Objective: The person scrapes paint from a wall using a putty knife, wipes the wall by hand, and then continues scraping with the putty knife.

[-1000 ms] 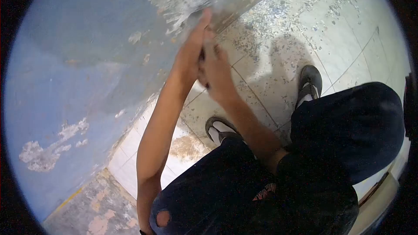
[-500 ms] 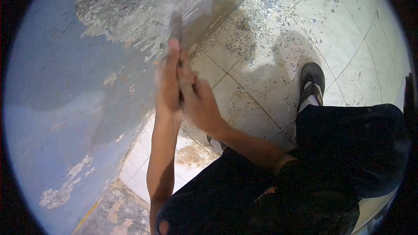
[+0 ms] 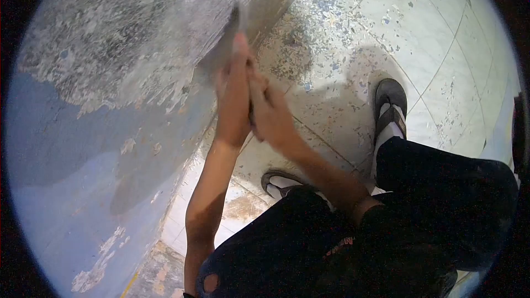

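Observation:
My left hand [image 3: 232, 96] and my right hand [image 3: 270, 113] are pressed together around the handle of a scraper [image 3: 226, 41]. Its flat metal blade lies against the blue wall [image 3: 83, 149], at the lower edge of a large patch where the paint is stripped to grey plaster [image 3: 121, 33]. The left fingers stretch along the tool toward the blade; the right hand wraps the handle from behind. The handle itself is mostly hidden by the hands.
The tiled floor [image 3: 419, 38] is strewn with paint flakes near the wall's foot. My feet in sandals [image 3: 391, 107] stand on the tiles, knees in dark trousers [image 3: 441, 198] bent below. Smaller bare patches [image 3: 99, 267] mark the blue wall lower left.
The hands and scraper have moved down the wall and then back up along it, while the view shifted so more of the stripped grey patch shows.

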Demonstrator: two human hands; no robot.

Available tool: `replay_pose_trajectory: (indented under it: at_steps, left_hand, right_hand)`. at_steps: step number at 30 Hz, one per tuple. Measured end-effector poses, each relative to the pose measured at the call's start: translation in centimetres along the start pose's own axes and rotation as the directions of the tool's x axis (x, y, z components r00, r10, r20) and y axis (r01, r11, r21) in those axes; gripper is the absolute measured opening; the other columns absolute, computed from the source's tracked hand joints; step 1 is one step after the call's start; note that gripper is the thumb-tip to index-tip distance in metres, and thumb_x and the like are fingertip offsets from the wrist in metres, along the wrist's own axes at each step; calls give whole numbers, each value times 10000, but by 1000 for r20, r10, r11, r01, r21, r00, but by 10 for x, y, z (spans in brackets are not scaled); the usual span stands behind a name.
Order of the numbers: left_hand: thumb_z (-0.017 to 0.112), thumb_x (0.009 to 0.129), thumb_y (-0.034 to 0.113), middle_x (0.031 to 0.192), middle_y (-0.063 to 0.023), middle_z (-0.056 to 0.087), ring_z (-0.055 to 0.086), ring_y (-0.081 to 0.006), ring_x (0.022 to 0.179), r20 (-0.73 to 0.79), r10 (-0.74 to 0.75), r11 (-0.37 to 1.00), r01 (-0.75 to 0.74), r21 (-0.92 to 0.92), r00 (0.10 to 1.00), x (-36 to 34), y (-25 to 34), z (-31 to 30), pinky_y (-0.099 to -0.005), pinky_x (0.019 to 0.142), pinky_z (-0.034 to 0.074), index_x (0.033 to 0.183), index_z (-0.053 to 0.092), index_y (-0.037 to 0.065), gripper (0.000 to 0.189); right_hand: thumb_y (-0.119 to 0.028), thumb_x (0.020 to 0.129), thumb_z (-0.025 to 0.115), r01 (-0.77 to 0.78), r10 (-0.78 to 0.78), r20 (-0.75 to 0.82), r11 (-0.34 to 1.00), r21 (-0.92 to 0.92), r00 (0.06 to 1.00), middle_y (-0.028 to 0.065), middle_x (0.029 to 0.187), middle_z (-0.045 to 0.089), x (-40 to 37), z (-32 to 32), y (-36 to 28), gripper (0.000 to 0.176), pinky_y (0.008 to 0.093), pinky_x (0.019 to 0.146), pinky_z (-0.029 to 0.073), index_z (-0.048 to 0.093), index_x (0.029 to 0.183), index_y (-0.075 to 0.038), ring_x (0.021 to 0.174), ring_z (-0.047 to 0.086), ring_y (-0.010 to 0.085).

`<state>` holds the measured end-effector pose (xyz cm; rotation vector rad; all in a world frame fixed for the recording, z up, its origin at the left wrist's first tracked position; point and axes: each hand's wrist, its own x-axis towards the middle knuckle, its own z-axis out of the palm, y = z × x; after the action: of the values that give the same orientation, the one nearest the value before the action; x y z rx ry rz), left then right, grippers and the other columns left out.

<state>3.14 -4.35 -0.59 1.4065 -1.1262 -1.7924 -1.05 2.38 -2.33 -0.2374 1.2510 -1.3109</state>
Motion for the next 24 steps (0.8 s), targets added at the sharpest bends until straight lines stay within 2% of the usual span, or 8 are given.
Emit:
replay_pose_trajectory:
  at_steps: [3, 8, 15, 16, 17, 19, 21, 24]
  left_hand:
    - [472, 888, 484, 543, 17, 400, 358, -68, 450, -165, -82, 997, 80, -19, 983, -27, 6, -10, -221, 484, 347, 742, 506, 30, 478]
    - [449, 890, 504, 518, 15, 369, 341, -79, 432, -127, -13, 995, 0, -101, 992, -54, -2, -34, -252, 513, 372, 733, 492, 32, 499]
    - [482, 882, 488, 521, 14, 388, 363, -80, 440, -191, -59, 993, 37, -115, 980, -29, 13, -15, -241, 505, 371, 685, 495, 55, 477]
    - [489, 880, 481, 611, 19, 428, 392, -77, 480, -39, 41, 999, -42, -19, 998, -15, 14, -14, -226, 505, 365, 819, 507, 58, 427]
    - [497, 878, 474, 701, 24, 468, 422, -75, 520, 122, 130, 988, -139, 63, 984, 2, 16, -12, -211, 505, 359, 953, 519, 62, 419]
    - [510, 865, 486, 664, 20, 448, 420, -83, 522, 43, 52, 991, -57, 123, 998, 31, 21, 18, -224, 487, 351, 901, 524, 66, 422]
    - [489, 866, 510, 630, 20, 424, 408, -86, 514, 97, 86, 991, -96, 98, 992, 41, 17, 41, -226, 484, 346, 856, 513, 75, 436]
    - [440, 868, 558, 567, 22, 377, 381, -91, 492, 147, 103, 995, -99, -31, 984, 37, 1, 58, -228, 476, 331, 798, 478, 90, 475]
  right_hand:
    - [-331, 936, 407, 89, -85, 77, 995, -51, 993, 139, 627, 516, -18, 13, 20, 414, 330, 496, 387, 524, 845, 55, 537, 488, 194]
    - [-310, 919, 456, 129, -105, 209, 986, -106, 972, 184, 632, 509, -39, 22, 25, 394, 356, 511, 388, 525, 813, 63, 557, 505, 211]
    - [-284, 922, 445, 217, -214, 52, 974, -66, 976, 219, 680, 549, -16, 25, 14, 372, 390, 548, 405, 513, 787, 56, 604, 562, 279]
    - [-276, 923, 441, 243, -243, 2, 970, -24, 970, 220, 676, 551, -2, 25, 10, 366, 400, 547, 407, 514, 782, 54, 599, 564, 286]
    - [-276, 922, 444, 317, -319, -46, 948, -38, 947, 189, 629, 541, 16, 19, 5, 365, 382, 513, 396, 513, 772, 51, 551, 544, 254]
    - [-275, 921, 448, 400, -404, -88, 915, -58, 910, 158, 583, 531, 34, 3, -11, 365, 365, 479, 386, 512, 762, 47, 503, 525, 221]
    - [-298, 922, 453, 216, -208, -64, 963, 160, 976, 59, 503, 482, 35, -18, -33, 378, 306, 402, 340, 526, 743, 27, 410, 454, 136]
    - [-350, 938, 414, 287, -287, -20, 958, -17, 958, -26, 509, 395, 31, -43, -37, 379, 203, 341, 256, 476, 691, -69, 362, 343, 52]
